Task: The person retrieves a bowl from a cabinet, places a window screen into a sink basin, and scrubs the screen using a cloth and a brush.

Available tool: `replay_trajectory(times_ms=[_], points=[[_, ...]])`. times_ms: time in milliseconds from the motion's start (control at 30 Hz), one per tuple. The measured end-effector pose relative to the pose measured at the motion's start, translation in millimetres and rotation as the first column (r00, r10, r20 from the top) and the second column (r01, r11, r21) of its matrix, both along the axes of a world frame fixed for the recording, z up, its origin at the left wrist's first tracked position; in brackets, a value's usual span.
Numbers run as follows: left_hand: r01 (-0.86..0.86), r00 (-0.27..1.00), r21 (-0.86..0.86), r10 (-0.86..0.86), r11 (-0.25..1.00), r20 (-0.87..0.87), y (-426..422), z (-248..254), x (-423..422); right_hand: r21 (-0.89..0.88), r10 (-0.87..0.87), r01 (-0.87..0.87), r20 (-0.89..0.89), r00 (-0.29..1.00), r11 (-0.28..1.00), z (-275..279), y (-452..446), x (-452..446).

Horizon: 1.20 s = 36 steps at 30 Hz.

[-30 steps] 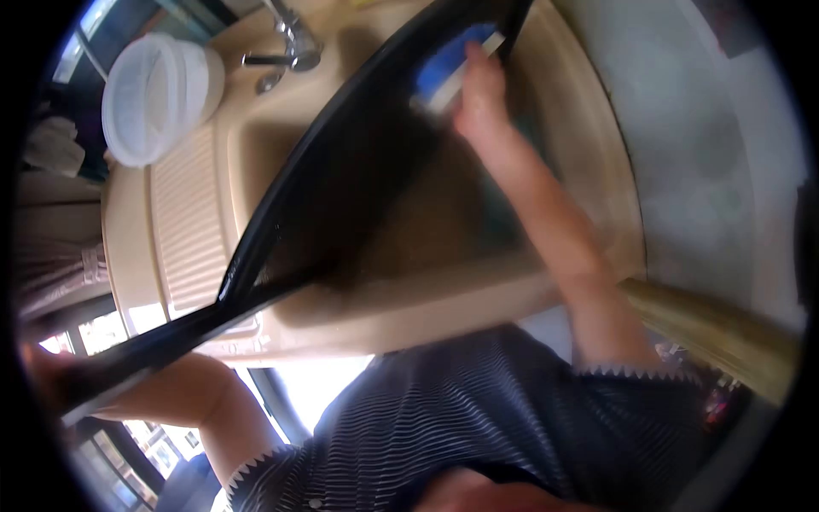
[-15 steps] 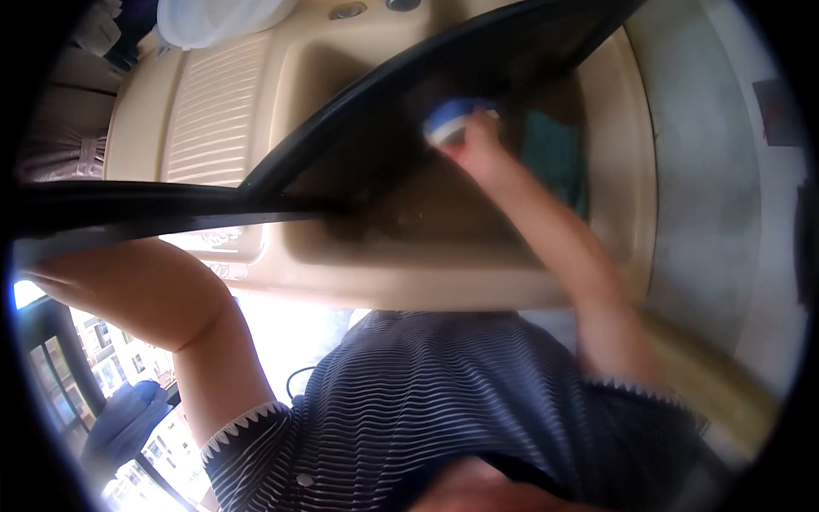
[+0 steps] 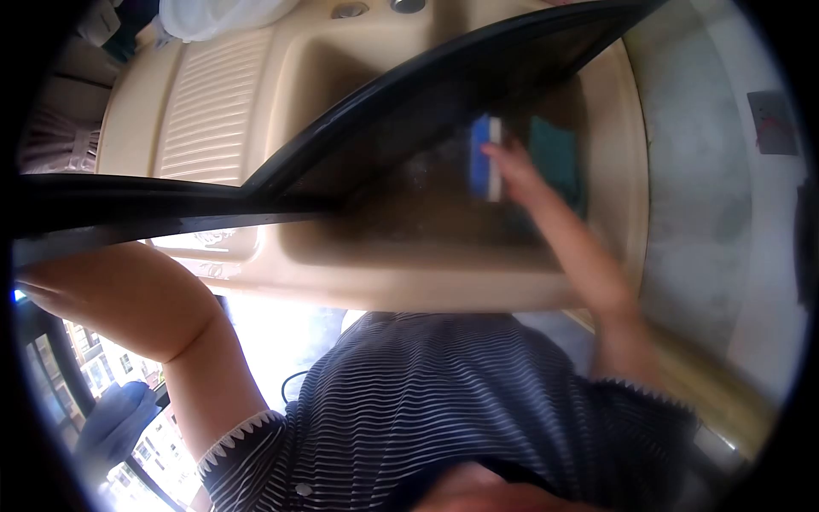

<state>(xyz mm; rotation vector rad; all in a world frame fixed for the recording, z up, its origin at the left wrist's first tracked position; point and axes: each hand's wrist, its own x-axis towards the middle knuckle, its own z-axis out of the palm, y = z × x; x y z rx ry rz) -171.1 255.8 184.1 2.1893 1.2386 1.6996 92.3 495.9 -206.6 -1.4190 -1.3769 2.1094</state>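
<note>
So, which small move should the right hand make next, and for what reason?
Perhaps the right hand should draw the blue and white scrubber across the dark panel: it grips the scrubber, and the panel, inside a black frame at the sink, shows just beside it. Whether they touch is unclear.

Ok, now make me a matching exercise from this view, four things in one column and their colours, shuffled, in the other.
Things:
1. scrubber in the right hand
2. frame slanting over the sink
3. cloth near the right hand
4. sink

Colours:
A. green
B. beige
C. blue and white
D. black

Right pairs: 1-C, 2-D, 3-A, 4-B
</note>
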Motion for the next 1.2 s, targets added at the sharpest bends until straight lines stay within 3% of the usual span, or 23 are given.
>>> replay_trajectory(times_ms=[33, 100, 167, 300, 367, 433, 467, 500, 567, 667, 767, 867, 967, 1000, 1067, 1100, 1133, 1200], points=[[-0.008, 1.0, -0.001, 0.008, 1.0, -0.018, 0.3, 1.0, -1.6, 0.041, 0.005, -0.006, 0.018, 1.0, 0.999, 15.3, 21.2, 20.5], [-0.015, 0.999, 0.005, 0.015, 1.0, -0.047, 1.6, 3.1, 0.9, 0.356, -0.148, 0.102, 0.104, 0.983, 0.929, 60.1, 56.1, 48.9], [-0.049, 0.994, -0.004, 0.048, 0.999, -0.096, -1.0, 6.6, 2.0, 0.263, -0.131, 0.163, -0.134, 0.982, 0.951, 94.1, 111.2, 78.4], [-0.163, 0.973, 0.012, 0.163, 0.987, -0.163, -7.0, 12.1, 8.4, 0.425, -0.079, 0.248, -0.377, 0.923, 0.871, 185.9, 172.6, 85.5], [-0.322, 0.947, 0.043, 0.322, 0.946, -0.001, -11.1, 6.1, 22.5, 0.397, -0.262, 0.439, -0.424, 0.867, 0.806, 218.1, 195.3, 78.3], [-0.193, 0.978, 0.038, 0.189, 0.98, 0.089, -18.3, 3.6, 8.2, 0.389, -0.175, 0.473, -0.596, 0.784, 0.79, 221.7, 279.6, 94.3], [-0.141, 0.985, 0.044, 0.135, 0.989, 0.107, -20.1, 1.5, 8.8, 0.422, -0.122, 0.464, -0.623, 0.772, 0.779, 240.8, 260.7, 76.6], [-0.11, 0.992, 0.063, 0.105, 0.992, 0.073, -18.8, -1.6, 16.9, 0.393, -0.182, 0.517, -0.635, 0.75, 0.761, 251.6, 252.5, 67.4], [-0.148, 0.986, 0.105, 0.139, 0.983, 0.088, -20.5, -4.2, 32.1, 0.395, -0.145, 0.531, -0.684, 0.715, 0.75, 264.9, 243.7, 58.6], [-0.228, 0.954, 0.119, 0.197, 0.966, 0.226, -32.2, -4.4, 46.5, 0.398, -0.153, 0.586, -0.722, 0.674, 0.706, 282.9, 203.9, 43.9], [-0.126, 0.948, 0.075, 0.098, 0.989, 0.301, -54.0, -4.6, 38.7, 0.382, -0.172, 0.615, -0.738, 0.652, 0.69, 291.9, 193.8, 42.6], [-0.179, 0.923, 0.1, 0.131, 0.979, 0.363, -73.0, -14.5, 31.7, 0.381, -0.135, 0.626, -0.774, 0.618, 0.68, 305.7, 197.2, 49.4], [-0.199, 0.899, 0.119, 0.133, 0.973, 0.418, -102.8, -26.8, 18.1, 0.451, 0.091, 0.494, -0.8, 0.593, 0.743, 308.1, 173.6, 67.8], [-0.093, 0.948, 0.002, 0.087, 0.996, 0.306, -120.7, -24.1, 0.4, 0.482, 0.17, 0.443, -0.798, 0.579, 0.756, 313.5, 165.4, 69.4], [-0.519, 0.813, 0.065, 0.468, 0.852, 0.347, -165.5, -37.2, -30.8, 0.552, 0.328, 0.331, -0.777, 0.538, 0.765, 326.1, 150.9, 67.0], [-0.559, 0.789, 0.084, 0.497, 0.825, 0.36, -168.5, -52.6, -58.2, 0.607, 0.421, 0.277, -0.749, 0.512, 0.745, 343.4, 126.4, 38.5], [-0.597, 0.764, 0.101, 0.526, 0.796, 0.375, -168.0, -65.2, -79.6, 0.579, 0.355, 0.383, -0.781, 0.514, 0.72, 326.8, 151.4, -2.2], [-0.409, 0.852, 0.091, 0.344, 0.908, 0.395, -156.2, -68.7, -77.6, 0.608, 0.371, 0.418, -0.77, 0.519, 0.675, 339.9, 169.0, 0.1]])
